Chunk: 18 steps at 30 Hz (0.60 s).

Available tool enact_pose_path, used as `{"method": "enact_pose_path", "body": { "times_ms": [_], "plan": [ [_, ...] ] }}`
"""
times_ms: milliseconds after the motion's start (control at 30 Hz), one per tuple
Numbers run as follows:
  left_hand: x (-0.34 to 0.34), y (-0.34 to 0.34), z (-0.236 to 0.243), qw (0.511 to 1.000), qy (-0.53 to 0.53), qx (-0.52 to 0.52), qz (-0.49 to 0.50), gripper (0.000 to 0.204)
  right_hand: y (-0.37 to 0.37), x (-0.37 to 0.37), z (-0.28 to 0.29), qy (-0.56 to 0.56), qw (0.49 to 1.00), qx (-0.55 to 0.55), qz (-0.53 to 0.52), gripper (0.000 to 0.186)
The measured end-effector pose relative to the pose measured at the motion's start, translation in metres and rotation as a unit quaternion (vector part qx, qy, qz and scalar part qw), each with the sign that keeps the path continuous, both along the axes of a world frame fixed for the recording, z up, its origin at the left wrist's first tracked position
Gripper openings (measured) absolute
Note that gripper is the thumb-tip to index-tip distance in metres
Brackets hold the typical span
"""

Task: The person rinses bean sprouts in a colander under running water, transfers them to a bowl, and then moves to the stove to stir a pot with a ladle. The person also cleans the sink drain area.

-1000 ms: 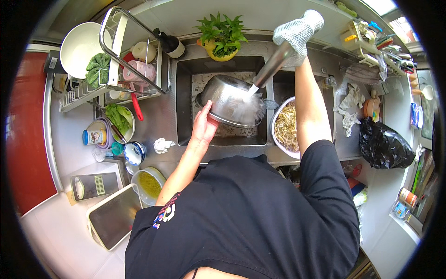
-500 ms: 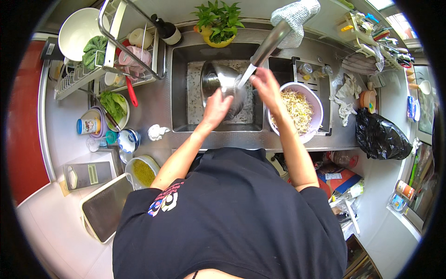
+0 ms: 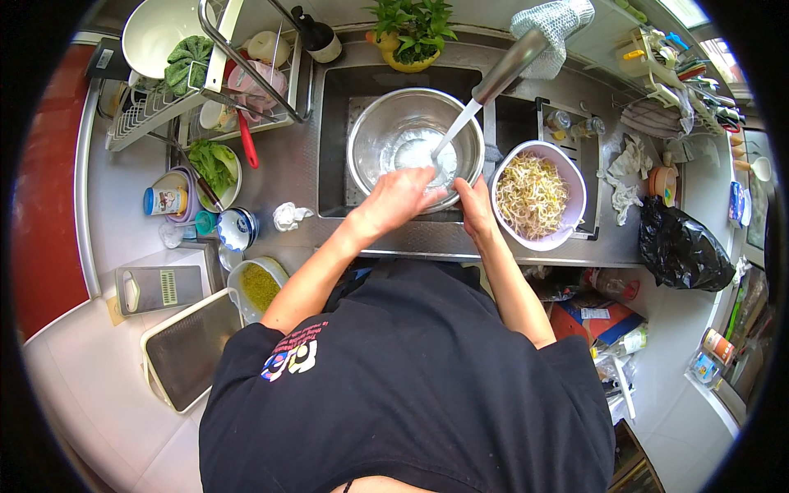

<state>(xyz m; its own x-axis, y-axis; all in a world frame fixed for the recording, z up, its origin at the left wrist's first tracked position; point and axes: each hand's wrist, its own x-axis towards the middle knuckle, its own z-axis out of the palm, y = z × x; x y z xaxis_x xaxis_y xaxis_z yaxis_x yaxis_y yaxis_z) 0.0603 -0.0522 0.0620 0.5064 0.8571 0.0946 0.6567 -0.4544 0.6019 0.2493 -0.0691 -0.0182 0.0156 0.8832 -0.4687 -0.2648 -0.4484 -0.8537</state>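
Head view: the steel desk (image 3: 281, 168) is running across the scene, with the sink (image 3: 333, 168) lying sunk into it. The steel bowl (image 3: 393, 122) is standing mouth-up in the large left compartment, its opening facing the camera and its far wall tilting only slightly, if at all. Just to its right, the lilac basin (image 3: 578, 182) is carrying a heap of pale bean sprouts (image 3: 532, 195). The tap (image 3: 511, 67), with a grey-white mesh cloth (image 3: 549, 45) hanging on it, is pointing its nozzle into the bowl; water is apparently collecting inside. The left hand (image 3: 399, 199) is lying over the near rim, fingers extending inward, side by side; whether they are pinching anything is not readable. The right hand (image 3: 474, 205) is sitting at the near-right rim, seemingly pinching the edge between thumb and fingers, the undersides being hidden. Handling estimate: thin, stiff metal, probably light when empty, gaining weight and slosh with water; wet walls are likely offering poor friction, while breakage is seeming unlikely. Best hold, by judgement: opposite points on the rim, thumbs inside and fingers supporting outside, keeping it level. A crumpled white tissue (image 3: 289, 216) is lying left of the sink.
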Motion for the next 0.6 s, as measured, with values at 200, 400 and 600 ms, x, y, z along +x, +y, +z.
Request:
{"method": "enact_pose_path", "body": {
  "times_ms": [200,400,600],
  "plan": [
    [0.051,0.080,-0.023,0.756,-0.496,-0.422,0.072,0.015,-0.009,0.001,0.021,-0.106,0.991,0.035,-0.067,0.048],
    [-0.008,0.089,-0.038,0.850,-0.436,-0.279,0.096,0.021,0.031,-0.003,0.026,-0.285,0.933,0.180,-0.123,0.062],
    [-0.072,0.055,-0.033,0.655,-0.591,-0.431,0.189,0.052,0.040,-0.033,0.025,-0.516,0.801,0.303,-0.007,0.067]
  ]
}}
